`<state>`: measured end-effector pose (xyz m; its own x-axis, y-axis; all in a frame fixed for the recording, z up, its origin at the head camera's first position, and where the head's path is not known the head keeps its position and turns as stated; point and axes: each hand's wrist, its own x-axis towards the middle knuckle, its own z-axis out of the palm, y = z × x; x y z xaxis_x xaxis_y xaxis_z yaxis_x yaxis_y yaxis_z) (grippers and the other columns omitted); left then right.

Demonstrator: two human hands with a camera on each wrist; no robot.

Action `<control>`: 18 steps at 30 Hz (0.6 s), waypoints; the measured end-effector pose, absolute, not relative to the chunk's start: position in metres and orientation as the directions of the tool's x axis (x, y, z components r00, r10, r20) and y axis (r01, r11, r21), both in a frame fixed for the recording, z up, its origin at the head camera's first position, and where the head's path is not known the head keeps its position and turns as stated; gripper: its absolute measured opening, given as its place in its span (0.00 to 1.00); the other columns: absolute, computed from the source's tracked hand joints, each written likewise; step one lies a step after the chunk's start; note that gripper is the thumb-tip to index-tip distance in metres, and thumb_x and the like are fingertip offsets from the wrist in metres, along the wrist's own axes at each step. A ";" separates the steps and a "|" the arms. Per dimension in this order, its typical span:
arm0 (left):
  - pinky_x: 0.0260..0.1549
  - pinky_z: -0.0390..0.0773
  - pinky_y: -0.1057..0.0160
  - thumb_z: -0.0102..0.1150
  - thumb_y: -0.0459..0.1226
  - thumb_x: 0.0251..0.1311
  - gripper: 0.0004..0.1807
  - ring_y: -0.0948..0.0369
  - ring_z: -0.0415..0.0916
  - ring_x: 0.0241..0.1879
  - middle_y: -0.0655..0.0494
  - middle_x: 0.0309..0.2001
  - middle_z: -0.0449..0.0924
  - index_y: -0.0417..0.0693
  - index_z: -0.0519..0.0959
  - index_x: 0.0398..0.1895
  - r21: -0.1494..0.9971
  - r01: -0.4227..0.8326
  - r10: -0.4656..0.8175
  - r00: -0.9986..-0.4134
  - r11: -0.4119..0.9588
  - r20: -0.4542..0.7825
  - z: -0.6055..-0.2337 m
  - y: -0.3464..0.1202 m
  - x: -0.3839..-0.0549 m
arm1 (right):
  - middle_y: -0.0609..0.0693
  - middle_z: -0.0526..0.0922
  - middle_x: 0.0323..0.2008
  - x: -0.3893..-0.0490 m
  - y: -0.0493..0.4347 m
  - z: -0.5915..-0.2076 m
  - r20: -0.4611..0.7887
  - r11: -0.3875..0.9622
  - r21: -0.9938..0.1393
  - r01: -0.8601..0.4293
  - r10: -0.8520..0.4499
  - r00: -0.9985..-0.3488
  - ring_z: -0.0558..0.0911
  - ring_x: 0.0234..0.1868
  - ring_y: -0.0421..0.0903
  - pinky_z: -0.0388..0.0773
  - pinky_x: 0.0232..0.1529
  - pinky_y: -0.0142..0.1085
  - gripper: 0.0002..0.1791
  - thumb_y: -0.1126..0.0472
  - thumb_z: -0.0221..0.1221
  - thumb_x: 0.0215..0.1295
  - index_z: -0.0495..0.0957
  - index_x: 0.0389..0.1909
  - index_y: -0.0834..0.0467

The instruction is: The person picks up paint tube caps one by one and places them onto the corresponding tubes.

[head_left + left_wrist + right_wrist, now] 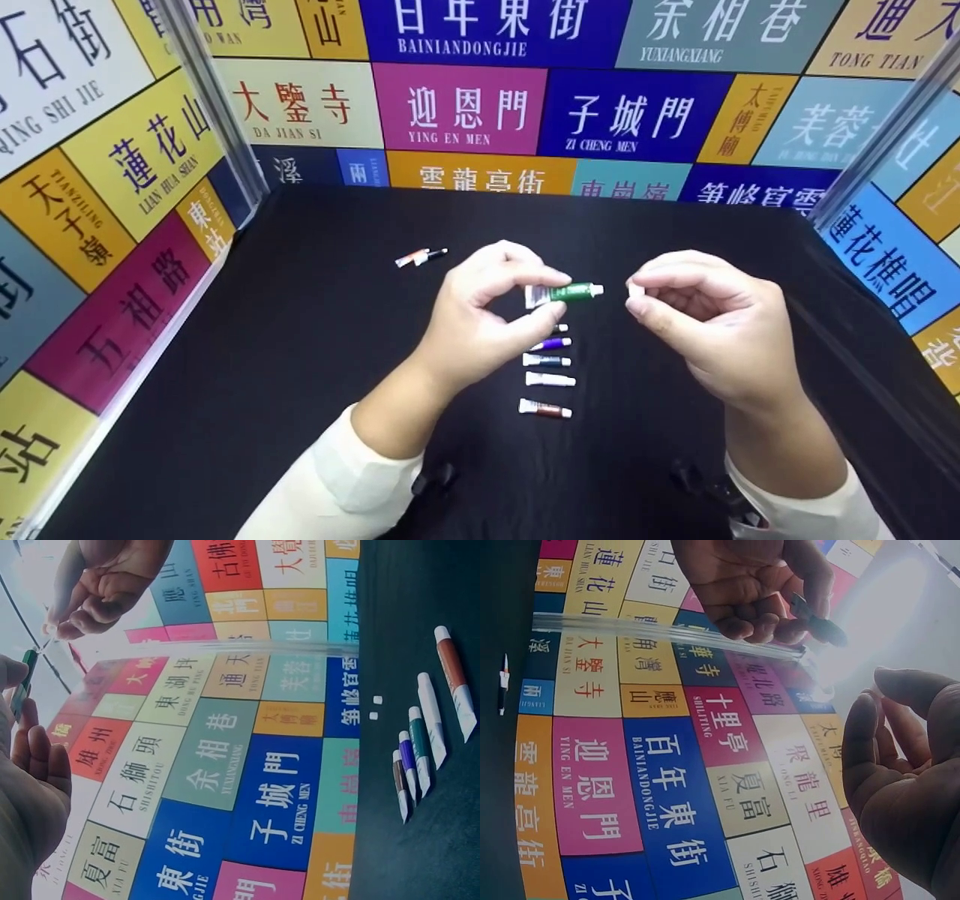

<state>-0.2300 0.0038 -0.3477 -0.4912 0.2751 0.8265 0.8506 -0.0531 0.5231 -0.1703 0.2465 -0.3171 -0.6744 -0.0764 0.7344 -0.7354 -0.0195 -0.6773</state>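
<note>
Head cam: L fingers [536, 322] pinching flat-ended green tube [576, 291], R fingers [661, 316] w/ sm white cap [637, 290].

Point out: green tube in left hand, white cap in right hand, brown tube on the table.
Green tube [577, 291]: head view, on the green part of its body.
White cap [637, 290]: head view, on its exposed side.
Brown tube [547, 409]: head view, on the middle of its body.
</note>
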 end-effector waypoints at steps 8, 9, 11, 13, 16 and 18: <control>0.45 0.83 0.60 0.75 0.33 0.59 0.11 0.62 0.82 0.43 0.52 0.39 0.87 0.46 0.92 0.45 0.514 0.857 0.291 -0.482 -0.040 0.827 -0.349 0.005 -0.229 | 0.58 0.90 0.41 -0.170 0.243 -0.318 0.738 -0.002 -0.670 -0.742 -0.105 -0.666 0.89 0.38 0.47 0.89 0.41 0.30 0.13 0.87 0.68 0.52 0.84 0.40 0.81; 0.45 0.83 0.60 0.75 0.33 0.59 0.11 0.62 0.82 0.43 0.52 0.39 0.87 0.46 0.92 0.45 0.513 0.857 0.294 -0.480 -0.041 0.826 -0.349 0.005 -0.229 | 0.58 0.90 0.41 -0.170 0.243 -0.319 0.739 -0.002 -0.669 -0.743 -0.108 -0.665 0.89 0.38 0.47 0.89 0.41 0.30 0.12 0.87 0.69 0.53 0.84 0.40 0.81; 0.45 0.83 0.61 0.75 0.33 0.59 0.11 0.62 0.82 0.43 0.53 0.39 0.87 0.46 0.92 0.46 0.511 0.859 0.300 -0.477 -0.041 0.826 -0.349 0.006 -0.229 | 0.58 0.90 0.41 -0.170 0.242 -0.320 0.740 0.002 -0.667 -0.745 -0.112 -0.663 0.88 0.37 0.47 0.89 0.41 0.30 0.12 0.86 0.69 0.53 0.84 0.40 0.80; 0.45 0.83 0.62 0.75 0.33 0.59 0.11 0.62 0.82 0.43 0.53 0.39 0.87 0.46 0.92 0.46 0.506 0.861 0.304 -0.472 -0.042 0.828 -0.350 0.006 -0.229 | 0.58 0.90 0.41 -0.170 0.242 -0.320 0.741 0.005 -0.666 -0.746 -0.119 -0.661 0.88 0.37 0.47 0.89 0.41 0.30 0.13 0.87 0.68 0.53 0.84 0.40 0.80; 0.45 0.83 0.62 0.75 0.33 0.60 0.11 0.62 0.82 0.43 0.53 0.39 0.87 0.47 0.92 0.46 0.501 0.865 0.308 -0.467 -0.038 0.829 -0.350 0.007 -0.228 | 0.58 0.90 0.40 -0.170 0.241 -0.321 0.739 0.012 -0.666 -0.746 -0.130 -0.661 0.88 0.36 0.46 0.89 0.40 0.29 0.14 0.89 0.67 0.51 0.85 0.40 0.79; 0.45 0.83 0.62 0.75 0.33 0.60 0.11 0.62 0.82 0.43 0.53 0.39 0.87 0.47 0.92 0.46 0.499 0.866 0.310 -0.466 -0.033 0.829 -0.350 0.007 -0.228 | 0.59 0.90 0.40 -0.170 0.240 -0.321 0.738 0.010 -0.666 -0.746 -0.138 -0.661 0.88 0.36 0.45 0.88 0.40 0.29 0.15 0.89 0.67 0.51 0.85 0.40 0.79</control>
